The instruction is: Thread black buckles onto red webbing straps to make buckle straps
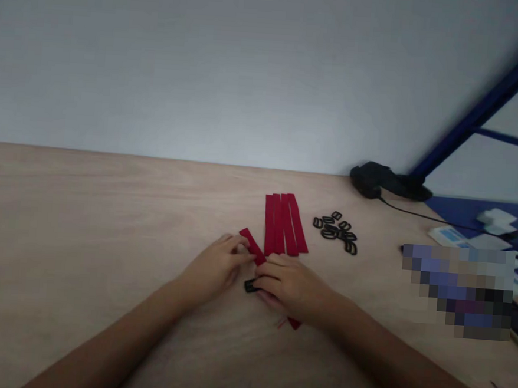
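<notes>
A red fabric strap point(254, 247) runs slantwise under my hands, and its lower end comes out below my right hand. My left hand point(219, 263) has its fingers bent around the upper part of this strap, thumb and forefinger close together. Curled over the middle of the strap is my right hand point(289, 283), with its fingers closed. At its fingertips sits a black slider buckle point(249, 285), partly covered; whether the strap passes through it is hidden. Just beyond the hands, several red straps point(276, 225) lie flat side by side.
Several black slider buckles point(330, 230) form a loose heap right of the straps. A black object with a cable point(375, 179) rests at the table's back right. White packets point(451, 237) and a blurred patch lie farther right. A pale wall point(183, 70) rises behind the wooden table point(83, 223).
</notes>
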Demonstrator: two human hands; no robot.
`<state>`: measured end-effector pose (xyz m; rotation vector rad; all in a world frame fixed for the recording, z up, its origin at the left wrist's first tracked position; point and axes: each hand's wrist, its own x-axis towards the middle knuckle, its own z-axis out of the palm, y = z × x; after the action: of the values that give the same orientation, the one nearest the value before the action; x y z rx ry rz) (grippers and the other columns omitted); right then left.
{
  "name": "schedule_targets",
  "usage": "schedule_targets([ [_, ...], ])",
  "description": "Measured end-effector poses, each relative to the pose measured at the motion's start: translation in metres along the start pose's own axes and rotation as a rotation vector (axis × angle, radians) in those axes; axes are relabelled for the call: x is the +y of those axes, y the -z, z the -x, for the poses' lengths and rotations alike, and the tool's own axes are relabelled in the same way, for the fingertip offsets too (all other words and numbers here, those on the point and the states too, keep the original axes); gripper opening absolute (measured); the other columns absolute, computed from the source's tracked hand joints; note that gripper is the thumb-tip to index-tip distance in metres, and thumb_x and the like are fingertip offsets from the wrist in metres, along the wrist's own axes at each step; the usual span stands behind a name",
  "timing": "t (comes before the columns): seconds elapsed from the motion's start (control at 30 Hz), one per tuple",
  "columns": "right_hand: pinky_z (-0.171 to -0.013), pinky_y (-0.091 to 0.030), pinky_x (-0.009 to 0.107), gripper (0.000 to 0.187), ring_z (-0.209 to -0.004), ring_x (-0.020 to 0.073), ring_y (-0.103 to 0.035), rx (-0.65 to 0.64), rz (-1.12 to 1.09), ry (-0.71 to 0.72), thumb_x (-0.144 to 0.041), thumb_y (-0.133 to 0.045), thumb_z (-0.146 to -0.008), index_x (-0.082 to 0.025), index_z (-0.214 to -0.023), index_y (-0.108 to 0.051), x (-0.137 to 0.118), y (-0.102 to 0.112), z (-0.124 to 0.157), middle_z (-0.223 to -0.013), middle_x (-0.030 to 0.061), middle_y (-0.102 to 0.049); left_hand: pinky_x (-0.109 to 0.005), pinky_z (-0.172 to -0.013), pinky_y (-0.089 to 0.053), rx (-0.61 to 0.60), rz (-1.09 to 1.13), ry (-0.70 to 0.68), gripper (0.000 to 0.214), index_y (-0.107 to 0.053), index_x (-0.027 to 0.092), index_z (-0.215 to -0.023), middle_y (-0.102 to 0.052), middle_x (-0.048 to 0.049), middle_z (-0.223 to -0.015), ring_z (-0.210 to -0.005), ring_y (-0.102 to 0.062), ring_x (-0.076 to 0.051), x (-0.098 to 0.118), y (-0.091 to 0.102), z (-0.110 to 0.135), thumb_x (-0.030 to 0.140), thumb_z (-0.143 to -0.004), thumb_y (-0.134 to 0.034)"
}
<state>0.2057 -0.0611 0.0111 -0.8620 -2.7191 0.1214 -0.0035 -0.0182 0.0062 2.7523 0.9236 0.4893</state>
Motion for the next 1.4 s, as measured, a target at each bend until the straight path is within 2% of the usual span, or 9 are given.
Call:
schedule_targets([
  [0.13, -0.072, -0.049, 0.03, 0.018, -0.079, 0.018, -0.059, 0.24, -0.113, -0.139, -0.011, -0.053, -0.084, -0.017, -0.091, -0.067, 0.013, 0.018, 0.004, -0.082, 0.0059, -0.068, -0.04, -0.092, -0.047, 0.009, -0.064, 0.108, 0.032, -0.07, 0.018, -0.108, -0.062, -0.0115, -0.111, -0.103, -0.055, -0.024, 0.002, 0.005, 0.001, 0.011, -0.084, -0.049],
  [0.27, -0.073, -0.049, 0.032, 0.022, -0.078, 0.02, -0.062, 0.532, 0.021, -0.553, -0.02, -0.048, -0.088, -0.017, -0.098, -0.067, 0.059, 0.04, 0.029, -0.085, 0.0078, -0.069, -0.048, -0.096, -0.044, 0.001, -0.175, 0.233, 0.038, -0.069, 0.016, -0.107, -0.06, -0.0157, -0.117, -0.11, -0.055, -0.031, -0.001, 0.012, 0.004, 0.044, -0.089, -0.051],
  [0.33, -0.069, -0.049, 0.031, 0.025, -0.075, 0.0202, -0.063, 0.552, 0.144, -0.886, -0.025, -0.047, -0.088, -0.017, -0.099, -0.067, 0.089, 0.047, 0.047, -0.088, 0.0082, -0.069, -0.052, -0.098, -0.041, -0.012, -0.208, 0.264, 0.056, -0.065, 0.014, -0.115, -0.057, -0.0179, -0.124, -0.115, -0.052, -0.035, -0.004, 0.013, 0.005, 0.059, -0.084, -0.052],
  [0.5, -0.07, -0.049, 0.036, 0.025, -0.073, 0.0248, -0.063, 0.503, 0.219, -1.065, -0.019, -0.047, -0.082, -0.011, -0.09, -0.07, 0.14, 0.047, 0.081, -0.082, 0.0128, -0.07, -0.054, -0.107, -0.032, -0.035, -0.23, 0.313, 0.071, -0.049, 0.015, -0.136, -0.046, -0.0205, -0.14, -0.131, -0.041, -0.037, -0.004, 0.006, 0.005, 0.064, -0.086, -0.043],
  [0.7, -0.084, -0.047, 0.041, 0.022, -0.087, 0.0276, -0.062, 0.459, 0.269, -1.028, -0.02, -0.051, -0.081, -0.013, -0.085, -0.072, 0.149, 0.034, 0.082, -0.087, 0.0146, -0.067, -0.056, -0.112, -0.022, -0.032, -0.209, 0.339, 0.081, -0.05, 0.014, -0.135, -0.038, -0.0206, -0.147, -0.137, -0.031, -0.038, -0.002, -0.002, -0.003, 0.074, -0.083, -0.037],
  [0.93, -0.093, -0.049, 0.04, 0.028, -0.101, 0.025, -0.062, 0.442, 0.194, -0.789, -0.029, -0.048, -0.09, -0.015, -0.102, -0.069, 0.111, 0.032, 0.051, -0.105, 0.013, -0.066, -0.059, -0.112, -0.02, -0.058, -0.173, 0.326, 0.074, -0.052, 0.005, -0.129, -0.041, -0.0263, -0.143, -0.136, -0.033, -0.04, -0.02, -0.001, -0.03, 0.064, -0.085, -0.044],
  [1.13, -0.111, -0.034, 0.05, 0.047, -0.138, 0.0275, -0.034, 0.109, -0.011, -0.375, -0.037, -0.046, -0.095, -0.022, -0.14, -0.046, 0.07, 0.011, 0.025, -0.15, 0.0119, -0.038, -0.059, -0.111, -0.02, -0.241, -0.054, 0.165, 0.068, -0.038, 0.014, -0.142, -0.024, -0.0184, -0.154, -0.142, -0.021, -0.038, -0.046, 0.011, -0.051, 0.05, -0.086, -0.052],
  [1.27, -0.114, -0.025, 0.053, 0.049, -0.142, 0.03, -0.024, -0.055, -0.012, -0.299, -0.043, -0.041, -0.097, -0.022, -0.141, -0.045, 0.063, 0.006, 0.022, -0.152, 0.0122, -0.033, -0.054, -0.114, -0.018, -0.237, -0.037, 0.061, 0.059, -0.032, 0.02, -0.146, -0.022, -0.0153, -0.155, -0.144, -0.021, -0.029, -0.046, 0.008, -0.05, 0.034, -0.09, -0.047],
  [1.4, -0.115, -0.022, 0.053, 0.053, -0.143, 0.0308, -0.022, -0.112, -0.027, -0.292, -0.048, -0.04, -0.096, -0.021, -0.142, -0.044, 0.065, 0.009, 0.024, -0.151, 0.0126, -0.033, -0.051, -0.115, -0.019, -0.229, -0.042, 0.011, 0.052, -0.035, 0.022, -0.144, -0.024, -0.0147, -0.155, -0.143, -0.023, -0.025, -0.038, 0.003, -0.046, 0.034, -0.094, -0.042],
])
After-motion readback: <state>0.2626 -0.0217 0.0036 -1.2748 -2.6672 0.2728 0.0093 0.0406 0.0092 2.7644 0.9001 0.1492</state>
